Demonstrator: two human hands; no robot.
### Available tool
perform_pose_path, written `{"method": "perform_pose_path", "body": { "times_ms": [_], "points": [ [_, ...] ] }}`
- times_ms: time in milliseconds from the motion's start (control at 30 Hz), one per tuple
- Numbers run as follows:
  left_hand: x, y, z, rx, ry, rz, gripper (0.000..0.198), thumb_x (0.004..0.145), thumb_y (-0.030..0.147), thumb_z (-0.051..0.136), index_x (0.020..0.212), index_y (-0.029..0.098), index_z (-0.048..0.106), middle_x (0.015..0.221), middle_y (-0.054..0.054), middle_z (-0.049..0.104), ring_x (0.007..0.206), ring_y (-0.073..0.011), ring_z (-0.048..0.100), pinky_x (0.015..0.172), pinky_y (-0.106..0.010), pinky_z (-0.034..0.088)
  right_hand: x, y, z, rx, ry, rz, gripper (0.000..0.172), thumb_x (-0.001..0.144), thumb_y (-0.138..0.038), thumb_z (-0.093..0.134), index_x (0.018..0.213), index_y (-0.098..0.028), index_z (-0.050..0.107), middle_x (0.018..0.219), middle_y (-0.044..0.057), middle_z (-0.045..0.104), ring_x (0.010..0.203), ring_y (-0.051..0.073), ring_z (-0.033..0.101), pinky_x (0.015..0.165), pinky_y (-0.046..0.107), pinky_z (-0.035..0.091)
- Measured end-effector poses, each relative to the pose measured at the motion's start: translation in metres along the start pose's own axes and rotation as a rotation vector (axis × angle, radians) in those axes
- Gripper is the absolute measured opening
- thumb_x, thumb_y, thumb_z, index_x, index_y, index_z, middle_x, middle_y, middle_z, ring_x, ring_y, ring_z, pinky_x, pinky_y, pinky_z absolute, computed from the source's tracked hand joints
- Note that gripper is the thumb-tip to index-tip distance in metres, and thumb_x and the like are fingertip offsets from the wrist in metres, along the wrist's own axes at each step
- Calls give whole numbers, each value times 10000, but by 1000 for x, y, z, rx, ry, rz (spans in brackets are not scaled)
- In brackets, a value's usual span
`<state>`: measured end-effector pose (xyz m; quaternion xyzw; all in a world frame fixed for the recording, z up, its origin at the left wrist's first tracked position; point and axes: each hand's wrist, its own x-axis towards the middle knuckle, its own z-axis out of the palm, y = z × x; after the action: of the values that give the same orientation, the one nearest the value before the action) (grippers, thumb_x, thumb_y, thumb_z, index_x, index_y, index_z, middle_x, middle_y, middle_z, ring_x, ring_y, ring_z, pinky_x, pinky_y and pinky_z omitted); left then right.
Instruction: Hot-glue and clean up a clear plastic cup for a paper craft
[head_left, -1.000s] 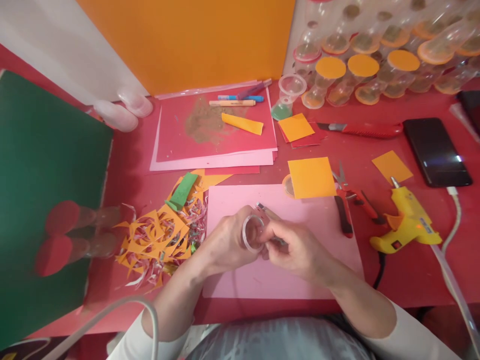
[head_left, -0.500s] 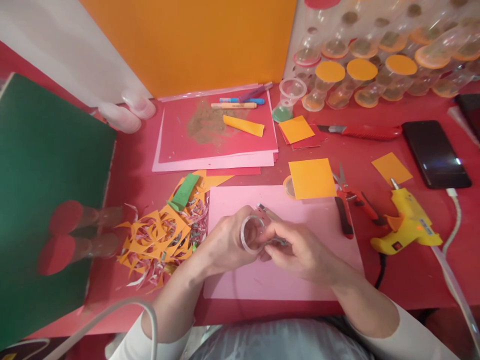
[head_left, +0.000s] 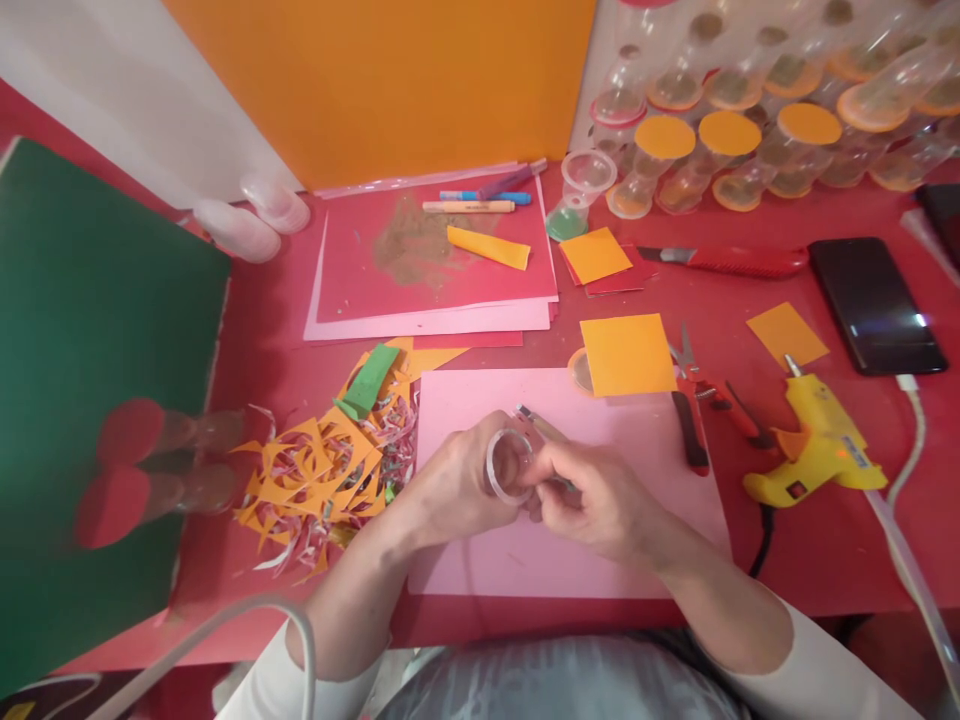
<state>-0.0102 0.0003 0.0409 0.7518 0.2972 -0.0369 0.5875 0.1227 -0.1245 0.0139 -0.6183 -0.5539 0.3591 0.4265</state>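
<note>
In the head view, my left hand (head_left: 466,480) wraps a clear cup (head_left: 498,472) above the pink sheet (head_left: 487,565); my right hand (head_left: 596,500) pinches its rim, as far as I can tell. Open room runs to the bench's (head_left: 525,614) front edge. Clear bottles (head_left: 677,88) holding something brown crowd its far right corner.

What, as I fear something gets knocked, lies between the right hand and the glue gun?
Head view: from the right hand, pink sheet, then snips, then red table, up to the glue gun.

The cup (head_left: 493,472) is clear, the sheet (head_left: 495,570) pink, the table (head_left: 825,545) red, the glue gun (head_left: 821,440) yellow.
</note>
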Motion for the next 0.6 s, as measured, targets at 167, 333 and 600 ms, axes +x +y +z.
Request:
{"method": "perform_pose_path", "body": {
  "times_ms": [167, 333, 600],
  "points": [
    [-1, 5, -4, -2, -6, -41, 229, 645, 174, 634, 802, 224, 475, 612, 101, 564, 537, -83, 521, 509, -191, 414, 2, -4, -6, 208, -104, 32, 224, 867, -84, 440, 905, -208, 622, 717, 7, 762, 666, 135, 755, 668, 232, 608],
    [-1, 9, -5, 48, 12, -69, 231, 636, 199, 650, 791, 224, 481, 584, 110, 534, 515, -81, 493, 499, -197, 399, 3, -4, -5, 158, -102, 46, 221, 846, -91, 485, 983, -202, 619, 778, 16, 771, 667, 141, 749, 676, 242, 601],
    [0, 8, -3, -8, 5, -49, 226, 611, 160, 634, 763, 216, 476, 637, 97, 566, 556, -80, 513, 520, -193, 416, 0, 4, -1, -21, -46, -50, 191, 845, -91, 480, 896, -234, 595, 661, -33, 726, 591, 134, 710, 843, 299, 600]
  ]
}}
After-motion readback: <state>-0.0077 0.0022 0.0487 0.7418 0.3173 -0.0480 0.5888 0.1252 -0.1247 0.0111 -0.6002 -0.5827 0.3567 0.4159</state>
